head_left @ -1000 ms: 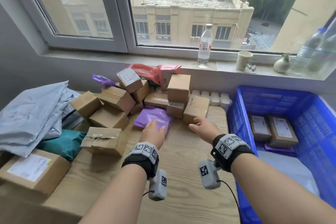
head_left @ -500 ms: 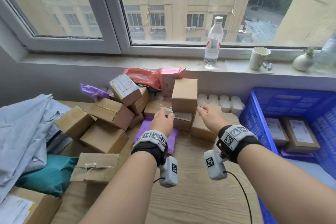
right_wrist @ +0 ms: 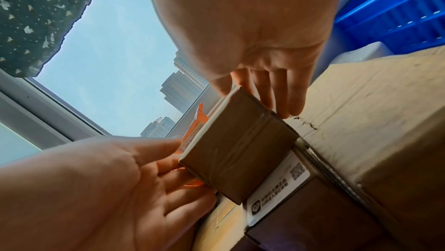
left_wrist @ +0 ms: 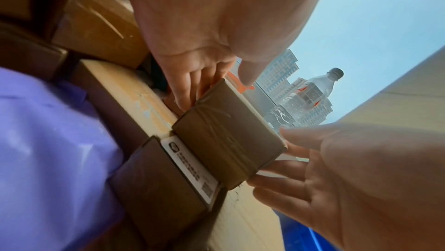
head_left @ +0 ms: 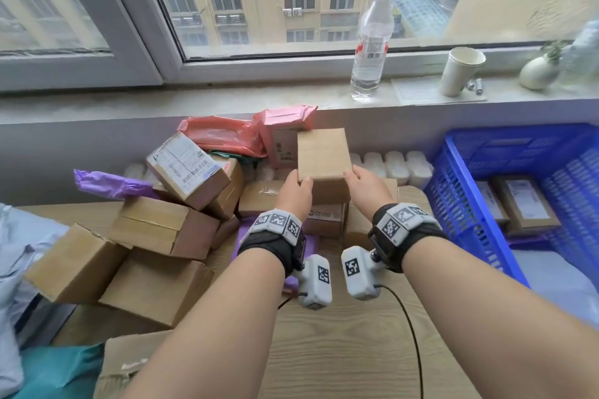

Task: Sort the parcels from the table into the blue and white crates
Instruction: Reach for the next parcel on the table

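On the left of the table point(head_left: 340, 359) lies a heap of cardboard parcels, with a purple bag point(head_left: 107, 183) poking out behind them. In the middle, straight ahead of the person, a small cardboard box point(head_left: 324, 157) sits on top of a short stack, resting on a labelled box point(head_left: 325, 219). Its longer side runs away from the person toward the windowsill.

The left hand point(head_left: 293, 193) is on the small box's left face, thumb on the near top corner, fingers fairly straight along the side. The right hand point(head_left: 366, 186) mirrors it on the right face. In the wrist views the fingers point(left_wrist: 190, 86) lie flat against the cardboard, so the box is squeezed between two mostly open hands, not wrapped by either. Whether it has left the box below, I cannot tell.

To the right stands the blue crate point(head_left: 466, 210), just beside the table's edge, with parcels already inside. No white crate is in view. The right hand is nearer the crate, so the carry probably swings rightward over its rim.
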Tool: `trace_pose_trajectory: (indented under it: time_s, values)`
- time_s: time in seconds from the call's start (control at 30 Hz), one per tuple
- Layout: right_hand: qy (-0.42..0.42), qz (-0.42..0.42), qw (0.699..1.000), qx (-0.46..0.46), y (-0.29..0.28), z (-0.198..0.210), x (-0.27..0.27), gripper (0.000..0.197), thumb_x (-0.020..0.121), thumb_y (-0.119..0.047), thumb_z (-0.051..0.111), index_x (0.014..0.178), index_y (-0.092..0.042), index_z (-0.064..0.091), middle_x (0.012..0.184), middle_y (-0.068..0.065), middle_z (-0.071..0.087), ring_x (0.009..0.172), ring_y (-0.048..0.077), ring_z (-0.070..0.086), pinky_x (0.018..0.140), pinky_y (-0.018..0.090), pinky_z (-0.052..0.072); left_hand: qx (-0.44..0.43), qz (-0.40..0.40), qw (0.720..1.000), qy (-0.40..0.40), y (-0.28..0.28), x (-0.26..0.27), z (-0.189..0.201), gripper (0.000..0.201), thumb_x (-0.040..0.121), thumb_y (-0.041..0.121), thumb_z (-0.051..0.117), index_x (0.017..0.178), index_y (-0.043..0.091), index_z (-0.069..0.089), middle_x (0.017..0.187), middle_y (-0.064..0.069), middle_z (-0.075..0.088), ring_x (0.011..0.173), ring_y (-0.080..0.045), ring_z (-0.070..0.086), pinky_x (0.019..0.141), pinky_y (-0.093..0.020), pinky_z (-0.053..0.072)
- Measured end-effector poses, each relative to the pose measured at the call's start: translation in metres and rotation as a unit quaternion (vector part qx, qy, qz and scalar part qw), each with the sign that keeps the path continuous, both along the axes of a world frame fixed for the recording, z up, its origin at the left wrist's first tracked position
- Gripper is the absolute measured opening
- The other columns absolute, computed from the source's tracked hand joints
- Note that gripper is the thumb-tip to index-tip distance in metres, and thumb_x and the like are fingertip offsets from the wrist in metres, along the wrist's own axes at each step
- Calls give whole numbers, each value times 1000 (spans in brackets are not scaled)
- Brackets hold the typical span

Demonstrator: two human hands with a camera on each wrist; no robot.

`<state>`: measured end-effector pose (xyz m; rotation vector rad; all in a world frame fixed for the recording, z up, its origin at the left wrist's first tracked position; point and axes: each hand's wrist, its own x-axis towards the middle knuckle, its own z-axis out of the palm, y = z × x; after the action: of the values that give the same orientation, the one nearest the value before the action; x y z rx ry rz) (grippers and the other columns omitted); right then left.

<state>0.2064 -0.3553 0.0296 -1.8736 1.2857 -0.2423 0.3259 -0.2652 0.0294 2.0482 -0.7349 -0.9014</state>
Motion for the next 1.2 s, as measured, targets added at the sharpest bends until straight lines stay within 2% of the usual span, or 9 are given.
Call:
trace_pose_trajectory:
  time_s: [0.2, 0.3, 0.57, 0.67, 0.83, 0.93, 1.0, 1.07, 1.2]
  values:
    - [-37, -8, 999, -13, 19, 8, -24, 37, 104, -29, 40, 127, -11, 62, 125, 9, 65, 116, 27, 57, 95, 33, 42, -66, 71, 995, 16, 30, -22, 6, 32, 103, 24, 42, 129, 9, 51, 120, -8, 61, 111, -29, 57, 99, -37, 44]
    - [-73, -14, 997, 15, 42, 12, -48, 41, 100, -35, 43, 129, -13, 61, 124, 10, 66, 107, 26, 60, 98, 43, 47, -113, 124, 985, 32, 58, -45, 8, 17, 102, 24, 43, 112, 18, 55, 98, -3, 61, 94, -26, 57, 83, -37, 44]
    - [-178, -18, 982, 55, 114, 12, -141, 35, 95, -34, 48, 123, -20, 63, 117, 0, 67, 112, 23, 61, 100, 49, 49, -204, 220, 944, 137, 143, -139, 13, 17, 100, 11, 49, 95, 24, 59, 88, 0, 64, 72, -11, 57, 56, -27, 40]
    - [-199, -29, 977, 72, 138, -1, -174, 23, 99, -26, 47, 117, -28, 62, 112, 0, 67, 108, 23, 62, 98, 47, 50, -218, 231, 931, 177, 169, -167, 1, 13, 99, 10, 52, 108, 16, 60, 93, -5, 64, 70, -11, 56, 61, -26, 43]
    - [-188, -57, 971, 137, 178, -36, -217, 24, 101, -19, 46, 116, -19, 65, 94, 2, 68, 88, 22, 62, 85, 43, 53, -139, 204, 938, 244, 209, -206, -23, 29, 101, 15, 51, 128, 3, 51, 93, 1, 61, 67, 2, 58, 65, -5, 49]
    - [-160, -60, 970, 174, 194, -52, -234, 29, 102, -15, 43, 121, -13, 65, 95, 4, 66, 84, 19, 60, 74, 33, 52, -110, 208, 941, 244, 222, -220, -36, 31, 100, 15, 53, 128, 0, 51, 83, 1, 60, 54, 8, 58, 51, -3, 43]
    - [-132, -56, 974, 175, 201, -58, -242, 28, 100, -14, 45, 120, -15, 66, 92, 4, 67, 85, 20, 62, 79, 38, 54, -98, 228, 939, 239, 227, -224, -45, 33, 97, 14, 59, 127, 3, 51, 97, -6, 66, 66, 4, 65, 57, -6, 46]
    - [-90, -35, 982, 159, 206, -62, -249, 28, 95, -15, 52, 119, -18, 66, 95, 3, 70, 92, 23, 66, 89, 43, 53, -99, 233, 940, 228, 230, -228, -53, 37, 91, 12, 68, 123, 7, 51, 122, -18, 63, 95, -16, 68, 81, -20, 52]
    - [-48, 8, 988, 149, 217, -63, -252, 42, 93, -13, 59, 135, -18, 57, 122, 8, 65, 115, 22, 61, 103, 38, 46, -61, 195, 971, 127, 234, -239, -59, 49, 81, 15, 78, 123, 15, 53, 123, -11, 59, 110, -24, 62, 99, -39, 50]
